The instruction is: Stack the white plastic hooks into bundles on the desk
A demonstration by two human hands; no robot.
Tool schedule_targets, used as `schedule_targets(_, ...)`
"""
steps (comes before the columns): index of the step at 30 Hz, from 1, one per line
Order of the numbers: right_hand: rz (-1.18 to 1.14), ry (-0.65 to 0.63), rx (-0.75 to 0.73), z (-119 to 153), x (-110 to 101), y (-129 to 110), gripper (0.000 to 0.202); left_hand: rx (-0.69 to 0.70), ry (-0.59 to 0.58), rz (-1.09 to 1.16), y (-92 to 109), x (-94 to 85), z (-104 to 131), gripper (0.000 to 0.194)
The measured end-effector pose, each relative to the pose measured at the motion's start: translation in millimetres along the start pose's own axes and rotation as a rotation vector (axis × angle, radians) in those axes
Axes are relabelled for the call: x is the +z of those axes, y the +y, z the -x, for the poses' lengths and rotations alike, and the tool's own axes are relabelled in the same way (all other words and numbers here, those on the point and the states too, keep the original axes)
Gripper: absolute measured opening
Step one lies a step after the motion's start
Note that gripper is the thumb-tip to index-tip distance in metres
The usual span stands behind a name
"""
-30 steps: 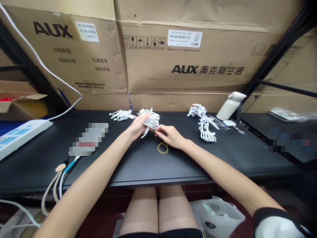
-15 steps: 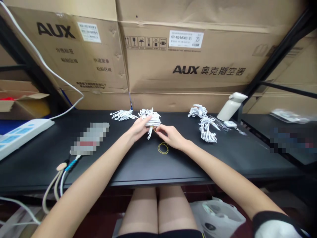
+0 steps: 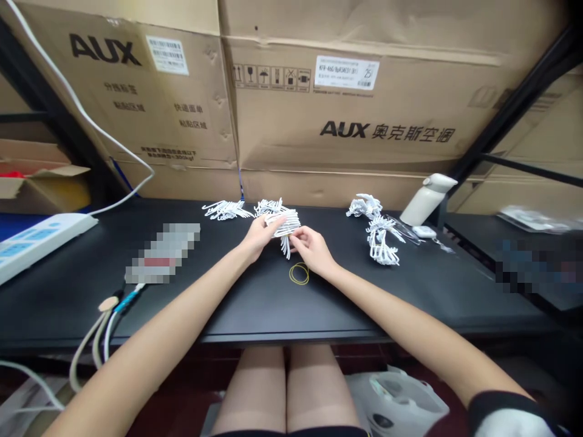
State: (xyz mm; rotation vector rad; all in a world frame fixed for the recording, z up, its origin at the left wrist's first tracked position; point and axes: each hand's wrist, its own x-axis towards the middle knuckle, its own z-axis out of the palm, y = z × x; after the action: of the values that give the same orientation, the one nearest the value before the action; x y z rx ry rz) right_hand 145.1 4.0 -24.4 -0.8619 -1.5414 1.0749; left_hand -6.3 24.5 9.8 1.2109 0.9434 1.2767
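My left hand (image 3: 260, 235) is wrapped round a bundle of thin white hooks (image 3: 286, 224), its thumb across the top. Several hook ends hang down below the grip. On the bundle's right side my right hand (image 3: 312, 247) has its fingers pinched on a yellow rubber band, mostly hidden by the fingers. Just below the hands, two loose yellow rubber bands (image 3: 299, 274) lie overlapping on the black table (image 3: 273, 309). Another white hook bundle (image 3: 269, 207) lies right behind my left hand, and one more hook bundle (image 3: 225, 210) is to its left.
More white hook bundles (image 3: 383, 241) lie at the right, near a white bottle (image 3: 427, 200) and a small white case (image 3: 424, 232). A power strip (image 3: 45, 243) and a blurred-out device (image 3: 164, 252) with cables are at the left. Large cardboard boxes (image 3: 282, 145) stand along the back.
Both hands have shifted slightly right with the held bundle, and its hanging ends have swung to the right. My right fingers have come closer against the bundle, covering more of the rubber band.
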Motion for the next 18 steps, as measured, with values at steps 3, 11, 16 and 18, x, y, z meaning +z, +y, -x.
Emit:
schedule_targets(3,-0.076,0.044,0.041,-6,-2,2,0.033,0.200,0.051,-0.140,-1,1.7,-2,0.027)
schedule_targets(11,-0.048,0.143,0.044,-12,-7,2,0.030,0.289,0.074,-0.270,5,0.9,2,0.038)
schedule_targets(16,-0.054,0.162,0.072,-13,-7,5,0.026,0.263,0.041,-0.172,5,2.2,5,0.045)
schedule_targets(18,-0.049,0.177,0.069,-13,-8,5,0.024,0.247,0.022,-0.169,5,2.7,5,0.044)
